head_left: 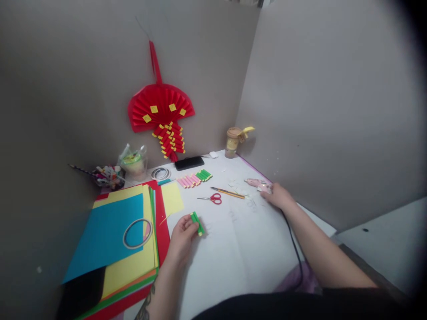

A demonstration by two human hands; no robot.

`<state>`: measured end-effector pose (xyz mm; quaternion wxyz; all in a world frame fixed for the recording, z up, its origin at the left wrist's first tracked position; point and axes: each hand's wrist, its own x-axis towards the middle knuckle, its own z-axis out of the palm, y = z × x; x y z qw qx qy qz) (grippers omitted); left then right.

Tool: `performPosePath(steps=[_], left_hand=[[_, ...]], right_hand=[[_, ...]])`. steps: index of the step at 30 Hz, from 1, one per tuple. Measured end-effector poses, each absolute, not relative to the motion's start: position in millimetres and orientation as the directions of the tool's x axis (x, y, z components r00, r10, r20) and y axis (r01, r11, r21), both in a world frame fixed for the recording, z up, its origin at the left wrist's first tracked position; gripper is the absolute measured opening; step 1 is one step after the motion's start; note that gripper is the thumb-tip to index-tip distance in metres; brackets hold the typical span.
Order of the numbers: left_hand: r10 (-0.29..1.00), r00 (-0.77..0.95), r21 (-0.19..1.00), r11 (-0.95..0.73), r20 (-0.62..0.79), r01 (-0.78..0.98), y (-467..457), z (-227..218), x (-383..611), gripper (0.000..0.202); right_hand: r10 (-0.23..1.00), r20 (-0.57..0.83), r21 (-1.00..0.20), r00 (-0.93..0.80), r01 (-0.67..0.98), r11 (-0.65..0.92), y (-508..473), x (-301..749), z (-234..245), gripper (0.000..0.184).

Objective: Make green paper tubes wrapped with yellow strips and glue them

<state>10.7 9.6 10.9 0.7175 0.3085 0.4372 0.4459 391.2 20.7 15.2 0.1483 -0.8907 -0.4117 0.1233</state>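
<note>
My left hand (184, 233) pinches a green paper roll (197, 223) with yellow ends, held low over the white table (230, 262). It seems to be two rolls side by side. Off to the right, my right hand (277, 195) is closed around a pink glue gun (257, 183), whose nozzle points left; its black cord (294, 244) runs down toward me. Between the hands and farther back lie red-handled scissors (215, 198) and a yellow craft knife (230, 192). Behind them sit a row of pink paper rolls (188, 180) and a row of green paper rolls (204, 175).
A stack of coloured paper (110, 222) fills the left side, with a tape ring (137, 233) on top. At the back are a black phone (189, 163), a lidded cup (232, 142) and a pen holder (108, 177). A red paper fan (161, 106) hangs on the wall.
</note>
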Motion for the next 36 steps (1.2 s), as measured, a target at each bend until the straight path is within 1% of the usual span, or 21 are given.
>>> performPosePath(steps=[3,5,8,10,11,12,13,14,15,16,17,19,21,24,27,29,30,32,34,36], left_hand=[[0.909,0.217,0.835,0.414,-0.356,-0.362,8.7,11.3,10.9,0.038],[0.911,0.214,0.836,0.410,-0.353,-0.364,7.6,11.9,10.5,0.039],[0.911,0.200,0.830,0.410,-0.359,-0.377,6.8,13.1,9.4,0.041],[0.910,0.196,0.826,0.414,-0.365,-0.383,7.2,13.6,8.9,0.041],[0.910,0.194,0.825,0.413,-0.365,-0.385,7.4,13.7,8.8,0.041],[0.911,0.192,0.825,0.411,-0.364,-0.387,7.7,13.6,9.0,0.041],[0.912,0.190,0.825,0.409,-0.363,-0.389,7.7,13.3,9.3,0.041],[0.914,0.188,0.826,0.406,-0.361,-0.390,7.6,12.8,9.7,0.041],[0.914,0.187,0.828,0.404,-0.359,-0.388,7.3,12.1,10.2,0.041],[0.916,0.188,0.831,0.402,-0.356,-0.386,6.9,11.1,10.7,0.040],[0.917,0.189,0.834,0.398,-0.351,-0.383,6.4,9.8,11.2,0.040],[0.924,0.187,0.843,0.382,-0.335,-0.379,5.4,6.8,11.4,0.037],[0.932,0.178,0.855,0.360,-0.316,-0.372,5.1,3.6,11.0,0.035],[0.949,0.145,0.879,0.316,-0.282,-0.358,6.3,0.5,9.5,0.034],[0.966,0.106,0.911,0.257,-0.235,-0.323,8.3,0.4,7.9,0.032],[0.973,0.092,0.929,0.231,-0.213,-0.288,9.1,1.8,6.8,0.031],[0.974,0.088,0.936,0.225,-0.209,-0.271,9.3,2.7,6.2,0.031],[0.975,0.083,0.947,0.219,-0.205,-0.237,9.3,4.8,5.0,0.032],[0.978,0.075,0.956,0.208,-0.197,-0.207,8.9,7.0,4.3,0.033],[0.980,0.072,0.962,0.195,-0.184,-0.189,8.2,9.3,4.3,0.034]], right_hand=[[0.724,-0.149,-0.426,0.674,0.617,-0.662,23.6,393.6,7.3,0.058],[0.714,-0.182,-0.474,0.677,0.576,-0.667,26.1,392.7,10.3,0.058],[0.750,-0.240,-0.576,0.617,0.531,-0.621,21.0,390.8,21.6,0.048],[0.798,-0.264,-0.687,0.542,0.475,-0.550,9.3,384.8,29.4,0.038],[0.827,-0.270,-0.760,0.494,0.419,-0.498,1.7,379.4,32.8,0.035],[0.866,-0.272,-0.874,0.419,0.268,-0.404,-6.6,372.2,35.6,0.036],[0.904,-0.252,-0.950,0.345,0.089,-0.299,-14.9,363.5,38.0,0.040],[0.930,-0.218,-0.976,0.297,-0.061,-0.210,-22.9,353.6,40.0,0.048],[0.944,-0.213,-0.971,0.252,-0.161,-0.176,-30.0,342.8,41.5,0.055],[0.953,-0.223,-0.959,0.207,-0.221,-0.177,-36.1,331.5,42.6,0.058],[0.957,-0.243,-0.946,0.161,-0.256,-0.197,-40.8,320.0,43.3,0.058],[0.961,-0.264,-0.928,0.076,-0.293,-0.232,-46.3,297.5,43.1,0.050],[0.971,-0.240,-0.919,-0.010,-0.321,-0.231,-47.0,276.7,41.5,0.044],[0.974,-0.198,-0.923,-0.111,-0.312,-0.223,-42.9,250.1,37.6,0.041],[0.961,-0.205,-0.929,-0.184,-0.274,-0.250,-38.1,229.1,32.2,0.041],[0.949,-0.221,-0.941,-0.223,-0.208,-0.268,-36.6,217.6,28.3,0.043],[0.947,-0.232,-0.953,-0.222,-0.144,-0.268,-36.4,212.5,26.9,0.043],[0.957,-0.231,-0.973,-0.174,0.050,-0.226,-36.9,203.4,25.9,0.040],[0.982,-0.148,-0.958,-0.115,0.264,-0.113,-37.8,196.0,27.6,0.034],[0.995,-0.017,-0.911,-0.103,0.411,0.027,-38.4,190.2,30.7,0.031]])
